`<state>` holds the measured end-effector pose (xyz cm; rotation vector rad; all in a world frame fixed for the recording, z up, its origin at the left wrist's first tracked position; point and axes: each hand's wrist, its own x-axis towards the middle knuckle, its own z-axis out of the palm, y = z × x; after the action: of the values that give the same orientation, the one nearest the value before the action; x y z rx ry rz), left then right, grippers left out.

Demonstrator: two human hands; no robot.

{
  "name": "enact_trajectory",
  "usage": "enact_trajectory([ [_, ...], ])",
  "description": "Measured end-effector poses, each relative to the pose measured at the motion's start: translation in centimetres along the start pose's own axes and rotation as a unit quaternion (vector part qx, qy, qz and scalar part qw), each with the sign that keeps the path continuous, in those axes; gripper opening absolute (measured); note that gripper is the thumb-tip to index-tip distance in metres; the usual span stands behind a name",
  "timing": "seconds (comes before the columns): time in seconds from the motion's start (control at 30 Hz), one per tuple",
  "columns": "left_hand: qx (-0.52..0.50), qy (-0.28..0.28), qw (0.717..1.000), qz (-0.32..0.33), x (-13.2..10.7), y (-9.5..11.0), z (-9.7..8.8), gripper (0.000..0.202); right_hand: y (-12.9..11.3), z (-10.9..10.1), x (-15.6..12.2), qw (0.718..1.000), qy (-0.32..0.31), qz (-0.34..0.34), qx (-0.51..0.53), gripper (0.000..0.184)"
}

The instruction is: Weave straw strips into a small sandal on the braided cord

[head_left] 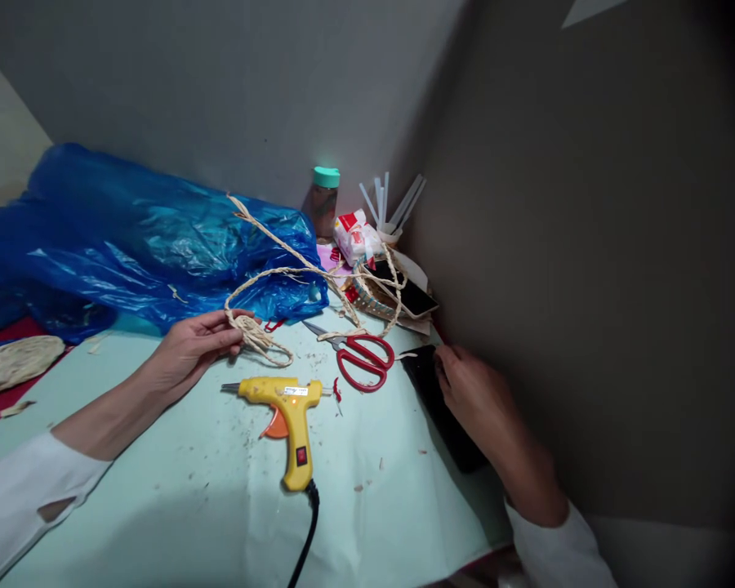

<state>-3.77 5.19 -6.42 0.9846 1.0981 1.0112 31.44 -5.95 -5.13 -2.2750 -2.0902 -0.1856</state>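
My left hand (205,347) is closed, pinching a small coil of pale braided straw cord (256,335) between thumb and fingers. The cord's long tail loops back over the blue bag and a small basket. On the right, my right hand (474,392) is closed at the edge of a flat black slab (444,416), perhaps a phone or tablet; its fingertips are partly hidden. Between my hands lies a yellow glue gun (291,400), its nozzle pointing left and its switch lit red. Behind it are red-handled scissors (364,363), blades partly under the cord.
A large blue plastic bag (159,237) fills the back left. Along the wall stand a jar with a green lid (326,178), a tissue pack (356,237) and a cup of glue sticks (390,233). A basket (373,298) sits before them. The black power cord (306,539) runs toward me.
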Motion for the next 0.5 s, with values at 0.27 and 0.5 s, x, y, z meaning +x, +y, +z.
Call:
enact_trajectory([
  [0.27,0.012,-0.004,1.000,0.001,-0.3,0.3,0.3,0.029,0.5,-4.3,0.5,0.954,0.190,-0.003,0.234,0.013],
  [0.5,-0.003,-0.003,1.000,-0.009,0.7,-0.7,-0.6,0.038,0.7,-4.1,4.4,0.985,0.157,0.021,0.069,0.024],
])
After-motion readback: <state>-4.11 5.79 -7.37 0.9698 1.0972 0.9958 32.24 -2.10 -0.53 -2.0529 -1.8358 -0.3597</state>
